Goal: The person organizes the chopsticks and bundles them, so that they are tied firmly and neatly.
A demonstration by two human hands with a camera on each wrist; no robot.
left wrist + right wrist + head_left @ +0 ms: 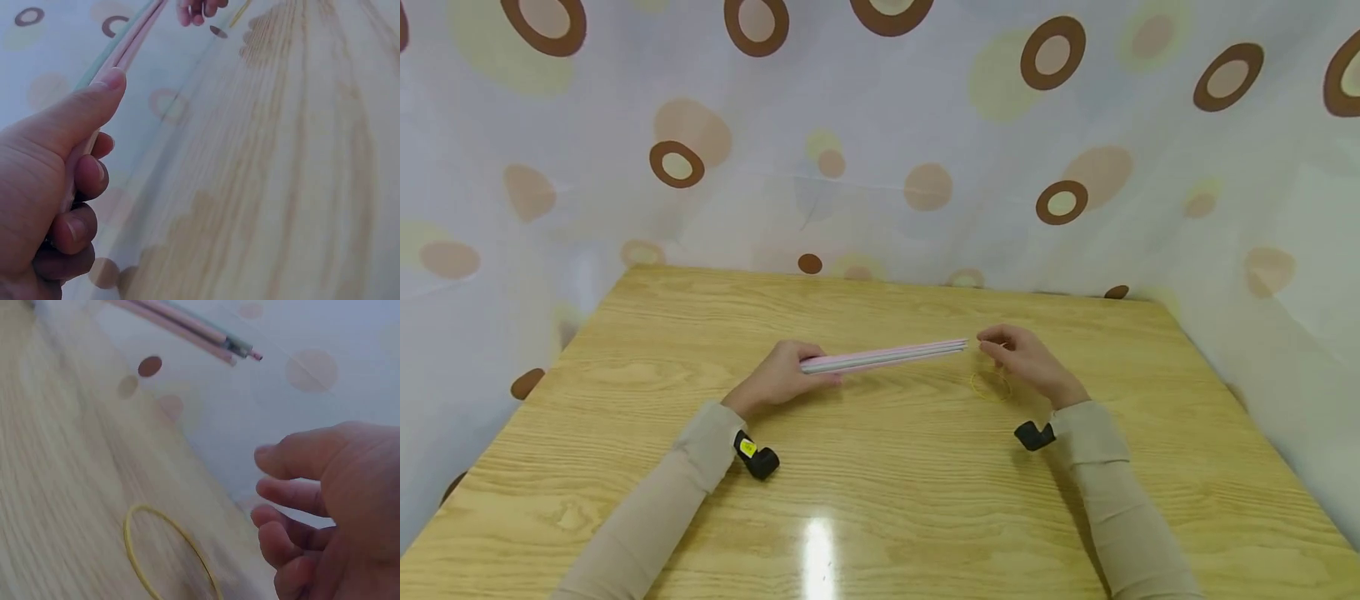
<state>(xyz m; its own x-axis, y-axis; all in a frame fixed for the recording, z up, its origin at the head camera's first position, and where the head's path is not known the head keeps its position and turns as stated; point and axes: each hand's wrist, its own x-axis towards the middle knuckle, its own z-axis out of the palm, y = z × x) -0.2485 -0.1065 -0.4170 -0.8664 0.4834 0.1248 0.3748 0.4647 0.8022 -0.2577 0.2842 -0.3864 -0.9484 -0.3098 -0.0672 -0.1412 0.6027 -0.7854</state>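
My left hand [781, 373] grips one end of a bundle of slim pink, whitish and pale green sticks [887, 357], its thumb lying along them in the left wrist view. The bundle is held off the tabletop, pointing right with a slight upward slope. My right hand [1026, 360] is just beyond the free ends, apart from them, with fingers loosely bent and nothing between them. Uneven stick ends [240, 350] show in the right wrist view. Below the right hand is a thin yellow rubber band [128, 540]; whether it touches the table I cannot tell.
The wooden table [880, 492] spreads under both arms, with a bright reflection near its front. A white curtain with brown and beige circles [880, 125] hangs behind it and along both sides. Small black devices [1035, 435] sit at both wrists.
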